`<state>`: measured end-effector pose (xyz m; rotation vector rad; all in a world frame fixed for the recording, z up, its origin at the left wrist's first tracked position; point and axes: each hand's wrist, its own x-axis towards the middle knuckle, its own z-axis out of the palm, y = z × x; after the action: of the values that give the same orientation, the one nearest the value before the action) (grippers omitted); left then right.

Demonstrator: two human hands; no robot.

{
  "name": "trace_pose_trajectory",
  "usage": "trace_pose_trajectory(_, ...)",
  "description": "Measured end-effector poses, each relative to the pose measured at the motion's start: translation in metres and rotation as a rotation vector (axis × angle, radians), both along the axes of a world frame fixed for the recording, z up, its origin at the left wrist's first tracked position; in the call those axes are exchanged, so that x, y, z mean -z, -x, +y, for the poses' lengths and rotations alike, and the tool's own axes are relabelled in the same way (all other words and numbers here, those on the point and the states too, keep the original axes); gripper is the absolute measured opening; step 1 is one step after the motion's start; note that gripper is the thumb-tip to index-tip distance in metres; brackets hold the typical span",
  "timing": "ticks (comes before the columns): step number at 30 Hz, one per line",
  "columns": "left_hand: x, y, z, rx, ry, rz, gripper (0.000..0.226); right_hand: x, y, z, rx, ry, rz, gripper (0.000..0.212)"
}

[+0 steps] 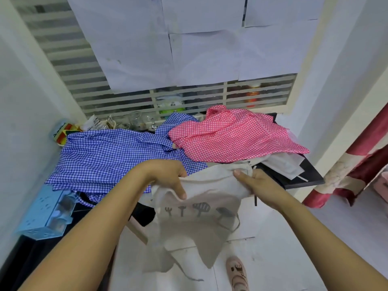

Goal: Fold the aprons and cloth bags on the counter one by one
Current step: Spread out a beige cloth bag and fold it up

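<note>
Where the dark surface [304, 175] meets the left wall, a light-blue plastic box [37, 219] stands at the near edge. Through its open side a few pale rounded items show, too blurred to name. At the back, just in front of the louvred window [117, 101], stand clear glass jars [135, 120]; their contents cannot be made out.

The cream cloth bag [199, 219] hangs in front of the surface's near edge, above the white floor [273, 248], held up by both hands. The left hand [168, 177] grips its upper left edge, fingers curled behind the fabric and thumb lying down the front. The right hand [258, 185] pinches the upper right corner, thumb on top. The bag is rumpled and unfolded, with its top edge sagging between the hands. A row of dark tree-like prints crosses its front, and a thin strap loops at its right side.

Behind it, a blue checked apron [105, 156] is spread over the left of the surface. A pink checked apron [231, 139] is heaped on the right, overlapping the blue one and lying on white cloth [283, 162].
</note>
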<state>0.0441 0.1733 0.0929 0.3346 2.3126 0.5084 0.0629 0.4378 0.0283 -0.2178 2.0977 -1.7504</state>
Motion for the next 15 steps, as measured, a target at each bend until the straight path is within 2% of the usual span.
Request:
trace_pose_trajectory(2,-0.003,0.001,-0.012,-0.003,0.054,-0.070,0.014,-0.019,0.003,0.001,-0.008,-0.015,0.035,0.029)
trace_pose_trajectory(5,-0.013,0.008,-0.033,-0.076,-0.142,-0.159,0.011,-0.048,0.021,0.009,0.003,0.069,0.064,0.027)
trace_pose_trajectory(7,-0.020,0.016,-0.044,-0.148,-0.274,-0.083,0.007,-0.065,0.036,0.014,-0.039,0.068,0.151,0.029)
trace_pose_trajectory(10,-0.029,0.035,-0.049,-0.374,-0.598,0.042,0.033,-0.092,0.061,0.018,-0.022,0.071,0.348,0.029)
trace_pose_trajectory(12,-0.035,0.048,-0.042,-0.485,-0.842,0.026,0.064,-0.110,0.079,0.023,0.034,0.045,0.482,0.031)
trace_pose_trajectory(13,-0.039,0.052,-0.038,-0.519,-0.928,0.028,0.073,-0.116,0.087,0.027,0.061,0.014,0.547,0.036)
trace_pose_trajectory(15,-0.055,0.063,-0.029,-0.545,-1.008,0.085,0.071,-0.132,0.103,0.035,0.124,-0.058,0.670,0.045)
